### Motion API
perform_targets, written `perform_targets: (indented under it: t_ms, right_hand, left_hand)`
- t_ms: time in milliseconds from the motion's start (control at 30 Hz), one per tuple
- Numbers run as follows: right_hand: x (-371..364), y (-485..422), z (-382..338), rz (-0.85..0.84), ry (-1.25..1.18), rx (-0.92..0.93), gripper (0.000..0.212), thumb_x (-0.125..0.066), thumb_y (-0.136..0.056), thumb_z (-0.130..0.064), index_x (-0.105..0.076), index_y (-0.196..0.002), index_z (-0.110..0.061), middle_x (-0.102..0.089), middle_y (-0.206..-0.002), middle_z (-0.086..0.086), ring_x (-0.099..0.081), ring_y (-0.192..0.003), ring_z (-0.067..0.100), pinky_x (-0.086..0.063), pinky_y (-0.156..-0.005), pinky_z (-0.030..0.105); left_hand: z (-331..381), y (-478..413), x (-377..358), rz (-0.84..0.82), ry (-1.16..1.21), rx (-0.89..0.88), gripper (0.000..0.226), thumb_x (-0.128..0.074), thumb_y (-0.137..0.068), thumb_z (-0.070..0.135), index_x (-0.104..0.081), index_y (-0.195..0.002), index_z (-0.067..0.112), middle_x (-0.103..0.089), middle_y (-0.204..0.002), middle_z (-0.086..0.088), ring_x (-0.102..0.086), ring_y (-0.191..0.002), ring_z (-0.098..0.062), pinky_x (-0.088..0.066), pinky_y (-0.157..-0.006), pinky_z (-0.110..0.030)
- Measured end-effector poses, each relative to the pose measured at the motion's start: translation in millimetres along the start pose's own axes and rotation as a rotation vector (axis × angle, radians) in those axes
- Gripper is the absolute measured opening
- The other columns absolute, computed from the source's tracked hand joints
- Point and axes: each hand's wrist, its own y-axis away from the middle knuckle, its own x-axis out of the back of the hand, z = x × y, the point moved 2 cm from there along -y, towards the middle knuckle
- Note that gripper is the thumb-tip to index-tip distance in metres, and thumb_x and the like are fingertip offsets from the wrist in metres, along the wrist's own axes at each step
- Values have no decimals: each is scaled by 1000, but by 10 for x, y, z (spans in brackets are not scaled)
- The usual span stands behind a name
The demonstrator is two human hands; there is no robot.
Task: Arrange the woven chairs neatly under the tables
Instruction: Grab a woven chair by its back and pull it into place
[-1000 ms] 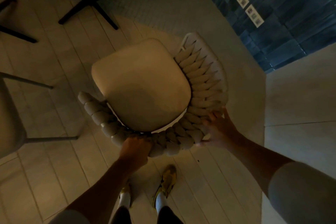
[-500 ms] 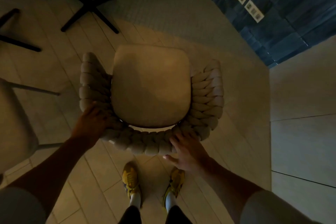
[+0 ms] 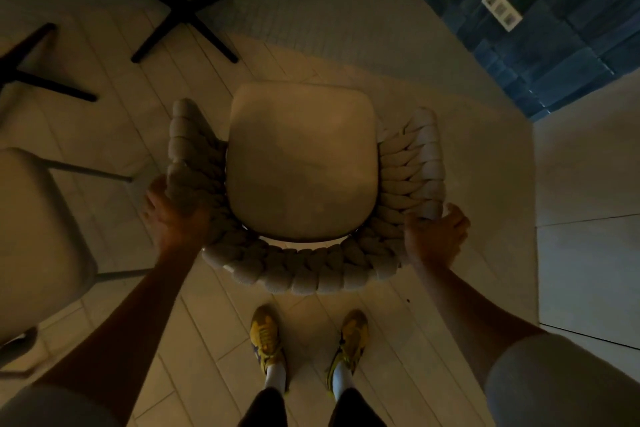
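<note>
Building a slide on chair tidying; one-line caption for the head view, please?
Both hands, left hand and right hand, grip the woven chair by its braided back corners.

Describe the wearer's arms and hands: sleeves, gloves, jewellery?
Both hands, left hand and right hand, are bare: no gloves, and no rings or watch discernible in the dim light. Forearms are uncovered; short light grey sleeves end near the elbows.

- I get one head view only, looking steeply down, close above the woven chair and my own shoes.
- No second view overlaps it.
</note>
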Motion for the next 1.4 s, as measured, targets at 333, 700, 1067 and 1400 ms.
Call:
perform_targets:
  t_ms: [333,700,1067,1400]
  right_hand:
    - [-470,-65,147,-25,-171,-309,57,-58,-100,-51,-41,-131,-7,-62,-123,27,-63,-107,47,-52,-79,49]
    - [-412,-323,36,3,-33,-131,52,-58,-100,-46,-42,-124,-2,-64,-112,30,-65,-100,49,-48,-73,46]
    - [-382,-992,-464,-121,106,150,53,-54,-102,-44,-41,-126,2,-64,-112,34,-64,-102,51,-51,-81,51]
    - [-520,-1388,-961,-129,132,241,54,-53,-103,-39,-40,-131,5,-63,-115,35,-62,-106,52,-50,-81,50]
  left_hand:
    - [-93,203,-339,171,7,525,52,-70,-91,39,-45,-136,34,-65,-118,-11,-66,-107,-39,-54,-83,-47]
    - [-37,501,-379,230,2,555,58,-68,-92,26,-38,-141,33,-62,-125,-15,-64,-111,-40,-58,-89,-59]
    - [24,1119,-698,437,197,672,60,-70,-86,21,-39,-137,33,-60,-117,-1,-65,-107,-31,-55,-92,-60]
    - [275,829,-922,467,164,775,57,-68,-92,19,-39,-140,23,-61,-129,-13,-62,-118,-35,-50,-102,-61]
